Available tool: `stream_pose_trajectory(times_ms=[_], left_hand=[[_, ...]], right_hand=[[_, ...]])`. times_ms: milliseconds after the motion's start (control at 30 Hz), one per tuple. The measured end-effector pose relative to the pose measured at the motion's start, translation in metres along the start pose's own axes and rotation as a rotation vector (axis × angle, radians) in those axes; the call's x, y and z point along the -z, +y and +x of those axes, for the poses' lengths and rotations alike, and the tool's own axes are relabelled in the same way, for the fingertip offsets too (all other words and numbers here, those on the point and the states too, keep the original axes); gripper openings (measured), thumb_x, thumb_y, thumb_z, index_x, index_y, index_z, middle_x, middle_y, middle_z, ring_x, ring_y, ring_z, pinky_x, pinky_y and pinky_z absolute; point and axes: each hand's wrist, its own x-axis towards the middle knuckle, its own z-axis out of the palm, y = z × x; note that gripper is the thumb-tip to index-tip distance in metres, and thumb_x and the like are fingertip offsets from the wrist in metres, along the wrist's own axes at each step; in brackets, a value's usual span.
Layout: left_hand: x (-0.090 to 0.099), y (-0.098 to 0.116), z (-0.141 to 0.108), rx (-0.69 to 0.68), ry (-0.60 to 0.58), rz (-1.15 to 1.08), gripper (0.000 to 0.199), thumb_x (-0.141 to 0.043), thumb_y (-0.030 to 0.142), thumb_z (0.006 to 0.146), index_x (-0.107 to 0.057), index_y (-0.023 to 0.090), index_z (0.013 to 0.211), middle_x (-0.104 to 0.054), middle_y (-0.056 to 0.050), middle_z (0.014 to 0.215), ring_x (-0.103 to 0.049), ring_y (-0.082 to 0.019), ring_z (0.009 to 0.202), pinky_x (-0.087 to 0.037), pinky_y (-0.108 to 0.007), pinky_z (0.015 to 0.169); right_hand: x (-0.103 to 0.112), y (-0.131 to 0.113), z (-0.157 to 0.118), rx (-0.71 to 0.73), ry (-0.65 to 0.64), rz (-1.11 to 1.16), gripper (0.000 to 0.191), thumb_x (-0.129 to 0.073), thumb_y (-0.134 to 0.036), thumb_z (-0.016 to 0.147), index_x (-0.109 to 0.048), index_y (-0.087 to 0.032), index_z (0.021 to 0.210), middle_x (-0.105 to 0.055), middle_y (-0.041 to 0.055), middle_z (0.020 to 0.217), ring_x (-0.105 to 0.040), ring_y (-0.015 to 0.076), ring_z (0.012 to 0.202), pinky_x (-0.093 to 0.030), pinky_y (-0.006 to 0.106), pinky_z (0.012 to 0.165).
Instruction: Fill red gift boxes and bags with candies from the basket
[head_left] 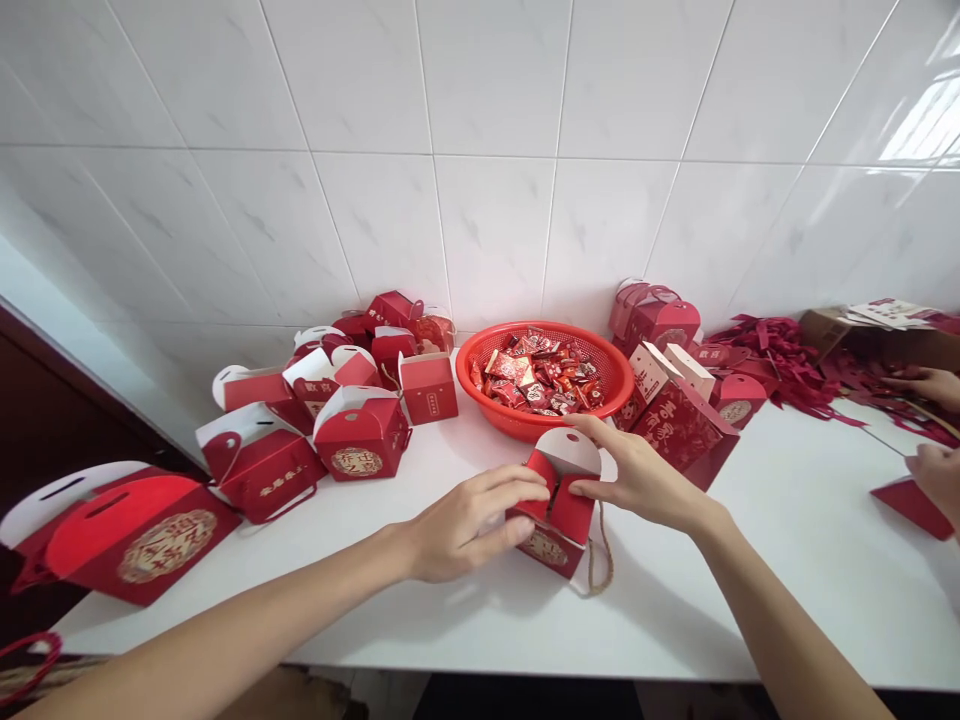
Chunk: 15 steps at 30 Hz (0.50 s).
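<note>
Head view shows one small red box [559, 540] on the white tabletop [420, 620], between two bare hands; the left hand [469, 525] has its grip closed on the box's left side, fingers on the left flap [538, 510] and thumb at the front; the right hand [645, 475] has its grip on the box too, thumb on the right flap [574, 515] and a finger at the one white flap [577, 455] at the back; one rope loop [610, 565] hangs by the right side; one orange basket [525, 428] sits just behind, with too many sweets [536, 370] to count; four red boxes [360, 440] show well on the left, and the ones behind overlap too much to count; more red boxes [682, 430] crowd right of the basket; at the far right, another person's two hands [934, 470] show near one heap of red ribbons [780, 365].
</note>
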Motion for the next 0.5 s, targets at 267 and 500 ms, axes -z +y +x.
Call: stream_pose_trajectory(times_ms=[267, 500], left_hand=[[-0.006, -0.004, 0.003, 0.247, 0.135, 0.028, 0.053, -0.057, 0.038, 0.096, -0.045, 0.023, 0.145, -0.037, -0.015, 0.156, -0.044, -0.03, 0.14, -0.043, -0.047, 0.113], [-0.002, -0.012, 0.007, 0.281, -0.016, -0.131, 0.047, -0.059, 0.039, 0.094, -0.055, 0.025, 0.139, -0.054, -0.012, 0.142, -0.053, -0.029, 0.13, -0.044, -0.047, 0.11]], right_hand=[[-0.029, 0.015, -0.007, 0.237, 0.007, 0.312, 0.023, -0.065, -0.034, 0.092, -0.073, -0.025, 0.111, -0.07, 0.0109, 0.128, -0.064, 0.0279, 0.12, -0.051, 0.046, 0.102], [-0.021, 0.023, -0.011, 0.082, 0.057, 0.55, 0.028, -0.066, -0.045, 0.09, -0.073, -0.021, 0.104, -0.073, 0.0114, 0.119, -0.067, 0.0283, 0.112, -0.052, 0.046, 0.1]])
